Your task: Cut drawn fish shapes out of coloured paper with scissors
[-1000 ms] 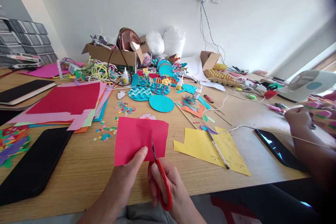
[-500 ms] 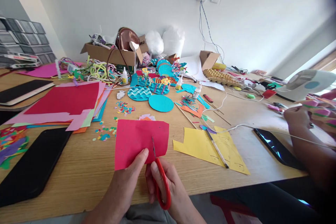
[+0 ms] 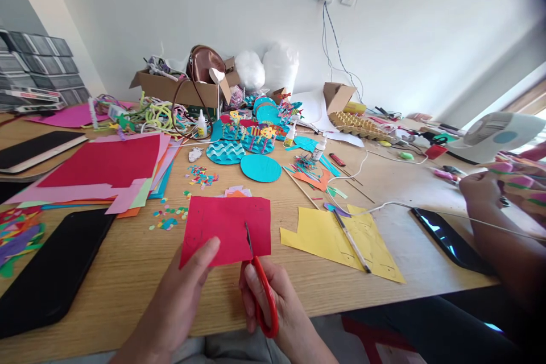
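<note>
My left hand [image 3: 181,296] pinches the lower edge of a red paper sheet [image 3: 226,227] and holds it above the wooden table [image 3: 128,273]. My right hand [image 3: 277,307] grips red-handled scissors [image 3: 261,290], whose blades cut up into the sheet's bottom edge. A yellow paper piece [image 3: 324,236] with a thin brush [image 3: 352,239] on it lies just right of the sheet.
A black tablet [image 3: 51,273] lies at the left, with a stack of coloured paper [image 3: 102,168] behind it. Teal paper crafts [image 3: 256,142], glue bottles and cardboard boxes crowd the middle. Another person's hand [image 3: 486,193] works at the right near a phone [image 3: 447,239] and fan [image 3: 495,136].
My left hand has slid leftward along the sheet's lower edge, and the sheet has turned slightly. The scissors stay in the cut.
</note>
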`<state>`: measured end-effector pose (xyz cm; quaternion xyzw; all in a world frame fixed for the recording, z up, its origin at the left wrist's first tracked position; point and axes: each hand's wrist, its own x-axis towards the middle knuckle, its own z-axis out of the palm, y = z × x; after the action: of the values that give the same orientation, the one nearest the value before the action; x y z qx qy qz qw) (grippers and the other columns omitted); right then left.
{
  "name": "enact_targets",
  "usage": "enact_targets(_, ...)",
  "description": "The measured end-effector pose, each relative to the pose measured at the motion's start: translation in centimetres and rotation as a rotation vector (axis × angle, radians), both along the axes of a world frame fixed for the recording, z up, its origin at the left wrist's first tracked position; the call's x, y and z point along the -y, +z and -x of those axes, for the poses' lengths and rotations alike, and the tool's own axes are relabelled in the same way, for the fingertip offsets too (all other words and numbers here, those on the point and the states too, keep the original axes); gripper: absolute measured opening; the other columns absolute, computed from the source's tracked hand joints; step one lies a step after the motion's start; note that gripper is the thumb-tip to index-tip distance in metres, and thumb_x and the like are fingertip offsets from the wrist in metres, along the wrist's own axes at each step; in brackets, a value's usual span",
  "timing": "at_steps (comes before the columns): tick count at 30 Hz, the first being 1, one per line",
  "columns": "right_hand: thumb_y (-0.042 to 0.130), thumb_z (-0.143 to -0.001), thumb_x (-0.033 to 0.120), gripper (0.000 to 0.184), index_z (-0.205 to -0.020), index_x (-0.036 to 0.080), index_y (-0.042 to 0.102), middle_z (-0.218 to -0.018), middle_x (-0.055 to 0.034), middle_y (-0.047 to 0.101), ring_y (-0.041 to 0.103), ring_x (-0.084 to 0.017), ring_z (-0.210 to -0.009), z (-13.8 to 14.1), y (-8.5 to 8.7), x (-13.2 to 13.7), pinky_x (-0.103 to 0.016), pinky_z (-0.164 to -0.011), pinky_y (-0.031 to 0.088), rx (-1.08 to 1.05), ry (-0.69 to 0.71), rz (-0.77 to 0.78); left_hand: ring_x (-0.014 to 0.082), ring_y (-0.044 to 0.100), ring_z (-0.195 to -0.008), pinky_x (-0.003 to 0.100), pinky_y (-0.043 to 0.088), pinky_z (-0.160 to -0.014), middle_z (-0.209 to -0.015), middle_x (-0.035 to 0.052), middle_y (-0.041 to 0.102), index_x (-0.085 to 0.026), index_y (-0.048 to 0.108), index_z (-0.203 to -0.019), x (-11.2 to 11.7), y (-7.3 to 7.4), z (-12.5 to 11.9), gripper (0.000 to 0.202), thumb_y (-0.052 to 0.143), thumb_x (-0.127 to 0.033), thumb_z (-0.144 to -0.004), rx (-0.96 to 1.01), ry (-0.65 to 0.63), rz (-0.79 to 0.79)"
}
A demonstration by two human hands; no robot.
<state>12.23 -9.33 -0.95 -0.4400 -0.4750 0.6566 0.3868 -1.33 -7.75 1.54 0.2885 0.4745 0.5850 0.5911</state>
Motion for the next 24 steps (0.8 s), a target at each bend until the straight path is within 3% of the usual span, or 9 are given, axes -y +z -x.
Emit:
enact_targets(3,0.043,-0.08,0.068,0.053,-0.064,0.017,0.046,-0.041,0.0059,0.042,0.036,-0.004,-0.033,0.0,-0.1,-0.1,-0.015,-0.033,0.024,0.0,0.006,-0.018,0.0203,0.065,-0.082,0.027,0.053,-0.068,-0.093,0.0012,0.072,-0.022,0.068,-0.092,-0.4,0.7,0.8,0.024,0.069,-0.031,-0.07,0.106,-0.029,-0.009)
enact_targets(8,0.043,-0.076,0.071,0.054,-0.067,0.017,0.046,-0.042,0.0063,0.042,0.038,-0.005,-0.033,0.1,0.1,-0.4,-0.016,-0.034,0.025,0.023,0.01,0.007,0.0141,0.059,-0.056,0.024,0.05,-0.056,-0.062,-0.0012,0.068,-0.018,0.067,-0.069,-0.5,0.6,1.1,0.014,0.073,-0.03,-0.065,0.059,-0.074,0.047)
enact_targets(13,0.042,-0.079,0.069,0.055,-0.064,0.016,0.048,-0.044,0.0043,0.045,0.042,-0.006,-0.037,-0.1,0.1,-0.4,-0.017,-0.038,0.03,0.066,0.043,0.001,0.0136,0.056,-0.053,0.024,0.049,-0.055,-0.057,-0.001,0.065,-0.016,0.065,-0.067,-0.4,0.5,1.0,0.016,0.074,-0.029,-0.063,0.095,-0.086,0.057)
enact_targets(24,0.044,-0.08,0.066,0.052,-0.075,0.015,0.051,-0.047,0.0052,0.048,0.043,-0.006,-0.036,0.1,-0.3,-0.5,-0.018,-0.04,0.029,-0.092,0.063,-0.008,0.0132,0.055,-0.05,0.024,0.048,-0.052,-0.054,-0.0012,0.063,-0.018,0.065,-0.062,-0.3,0.3,1.4,0.015,0.074,-0.029,-0.061,0.059,-0.141,0.085)
